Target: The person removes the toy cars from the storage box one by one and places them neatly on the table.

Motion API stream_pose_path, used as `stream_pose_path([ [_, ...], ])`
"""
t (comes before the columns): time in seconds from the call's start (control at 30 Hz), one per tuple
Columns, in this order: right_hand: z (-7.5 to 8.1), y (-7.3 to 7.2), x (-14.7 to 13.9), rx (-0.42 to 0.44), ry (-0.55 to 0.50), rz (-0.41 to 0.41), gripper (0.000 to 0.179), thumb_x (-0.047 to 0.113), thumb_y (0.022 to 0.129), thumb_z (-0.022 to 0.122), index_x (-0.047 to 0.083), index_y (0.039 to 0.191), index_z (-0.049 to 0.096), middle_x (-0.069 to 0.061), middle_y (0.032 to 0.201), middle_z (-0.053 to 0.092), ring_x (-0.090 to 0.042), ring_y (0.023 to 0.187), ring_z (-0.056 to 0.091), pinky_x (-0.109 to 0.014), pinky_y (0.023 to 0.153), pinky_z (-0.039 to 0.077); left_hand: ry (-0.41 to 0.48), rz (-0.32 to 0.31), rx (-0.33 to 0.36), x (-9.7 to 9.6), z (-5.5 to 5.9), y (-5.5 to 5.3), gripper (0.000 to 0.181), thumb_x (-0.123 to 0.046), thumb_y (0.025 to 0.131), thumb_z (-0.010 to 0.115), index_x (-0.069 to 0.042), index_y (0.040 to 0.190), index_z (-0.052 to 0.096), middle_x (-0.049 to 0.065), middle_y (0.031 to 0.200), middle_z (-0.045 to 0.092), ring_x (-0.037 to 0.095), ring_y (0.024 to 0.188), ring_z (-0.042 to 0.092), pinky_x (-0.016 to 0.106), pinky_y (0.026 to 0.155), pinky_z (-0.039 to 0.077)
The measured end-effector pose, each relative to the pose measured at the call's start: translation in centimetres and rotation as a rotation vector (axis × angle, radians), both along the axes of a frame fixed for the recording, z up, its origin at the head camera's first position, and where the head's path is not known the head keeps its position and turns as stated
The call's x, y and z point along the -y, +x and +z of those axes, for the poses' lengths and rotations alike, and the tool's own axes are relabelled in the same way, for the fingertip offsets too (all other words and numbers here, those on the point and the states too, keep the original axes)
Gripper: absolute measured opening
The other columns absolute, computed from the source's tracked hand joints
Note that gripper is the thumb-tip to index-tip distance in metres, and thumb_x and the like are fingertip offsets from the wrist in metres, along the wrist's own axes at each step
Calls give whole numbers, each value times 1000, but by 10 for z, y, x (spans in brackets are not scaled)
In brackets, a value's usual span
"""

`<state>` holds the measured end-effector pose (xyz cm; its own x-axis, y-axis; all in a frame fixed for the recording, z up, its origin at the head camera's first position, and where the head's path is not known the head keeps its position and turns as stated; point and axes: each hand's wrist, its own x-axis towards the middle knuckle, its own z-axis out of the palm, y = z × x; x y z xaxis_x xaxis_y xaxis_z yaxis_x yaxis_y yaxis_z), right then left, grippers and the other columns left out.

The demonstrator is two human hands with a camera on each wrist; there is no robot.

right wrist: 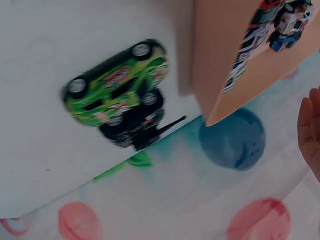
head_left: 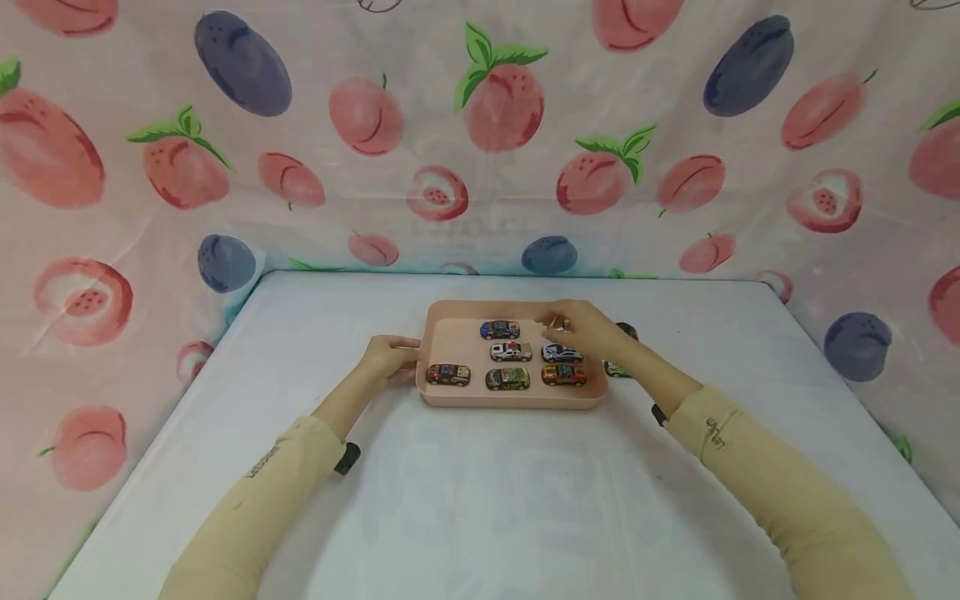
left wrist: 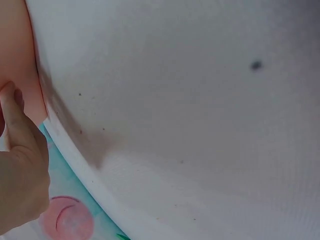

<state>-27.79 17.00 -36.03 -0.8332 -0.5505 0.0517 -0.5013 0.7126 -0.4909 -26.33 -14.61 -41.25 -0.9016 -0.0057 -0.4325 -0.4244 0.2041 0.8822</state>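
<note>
A shallow pink tray [head_left: 510, 402] lies on the white table with several toy cars in it. They include a blue car [head_left: 500, 330], a white one [head_left: 511, 352], a dark red one [head_left: 448, 374], a green one [head_left: 507, 379] and an orange one [head_left: 564, 375]. At the tray's left side, my left hand [head_left: 387, 357] touches the outer wall with straightish fingers. Over the back right of the tray, my right hand [head_left: 588, 327] pinches a small light-coloured toy car [head_left: 558, 325], partly hidden by the fingers. Just in front of it sits a white-and-blue car [head_left: 562, 353].
Right of the tray, a green toy car [right wrist: 117, 87] stands against a black toy vehicle [right wrist: 145, 131] on the table. My right forearm partly covers them in the head view. A fruit-patterned cloth [head_left: 480, 167] hangs behind the table's back edge.
</note>
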Motion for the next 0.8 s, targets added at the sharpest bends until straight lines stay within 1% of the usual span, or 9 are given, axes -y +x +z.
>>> stream_pose_path([
  [0.1, 0, 0, 16, -47, 58, 45, 27, 16, 92, 61, 1, 114, 64, -14, 105, 67, -24, 91, 62, -38, 76, 55, -2, 5, -13, 1, -3, 1, 37, -4, 92, 56, 7, 127, 52, 25, 122, 60, 5, 70, 62, 17, 64, 56],
  [0.2, 2, 2, 28, -82, 127, 58, 27, 20, 90, 63, 7, 113, 65, -9, 103, 69, -22, 89, 63, -34, 68, 55, -10, -1, -20, 2, -6, 1, 37, -4, 92, 56, 7, 127, 52, 24, 120, 61, 5, 70, 61, 17, 65, 57],
  [0.3, 5, 2, 38, -36, 151, 74, 30, 22, 91, 63, 8, 117, 64, -9, 109, 68, -23, 96, 63, -35, 73, 56, -13, 4, -20, 1, -8, 1, 36, -4, 92, 56, 7, 126, 53, 24, 119, 61, 6, 71, 61, 18, 66, 57],
  [0.43, 6, 0, 51, 66, 90, 122, 32, 18, 92, 61, 3, 121, 61, -14, 116, 66, -25, 103, 62, -37, 86, 54, -7, 10, -27, 0, -6, 2, 36, -4, 92, 57, 7, 126, 53, 23, 120, 61, 7, 72, 61, 19, 69, 58],
  [0.47, 5, -1, 54, 74, 78, 137, 31, 16, 93, 60, 2, 121, 61, -14, 117, 66, -24, 102, 62, -37, 86, 54, -9, 10, -27, 0, -5, 2, 36, -4, 92, 57, 6, 126, 53, 23, 120, 61, 7, 73, 61, 19, 70, 58],
  [0.6, -3, -4, 70, 13, 80, 216, 27, 13, 92, 60, -1, 115, 63, -16, 112, 67, -25, 99, 64, -36, 86, 54, -13, 8, -26, 1, -3, 3, 35, -5, 92, 57, 6, 126, 54, 23, 122, 60, 6, 73, 61, 19, 70, 57],
  [0.67, -8, -5, 78, -12, 101, 248, 27, 13, 91, 61, -1, 113, 64, -15, 109, 68, -25, 96, 63, -35, 84, 54, -12, 9, -24, 1, -3, 3, 36, -5, 92, 57, 5, 126, 54, 23, 123, 60, 6, 73, 61, 19, 70, 57],
  [0.7, -9, -5, 82, -19, 115, 263, 26, 14, 91, 61, -1, 112, 64, -15, 108, 68, -25, 96, 63, -35, 85, 54, -10, 12, -23, 1, -3, 3, 36, -5, 92, 57, 5, 126, 54, 23, 124, 59, 6, 73, 62, 19, 69, 57],
  [0.8, -12, -4, 91, -1, 161, 277, 27, 16, 90, 63, 0, 112, 64, -13, 107, 67, -25, 97, 61, -34, 85, 53, -5, 11, -25, 0, -3, 2, 36, -6, 92, 57, 6, 127, 53, 24, 125, 59, 5, 73, 62, 18, 69, 57],
])
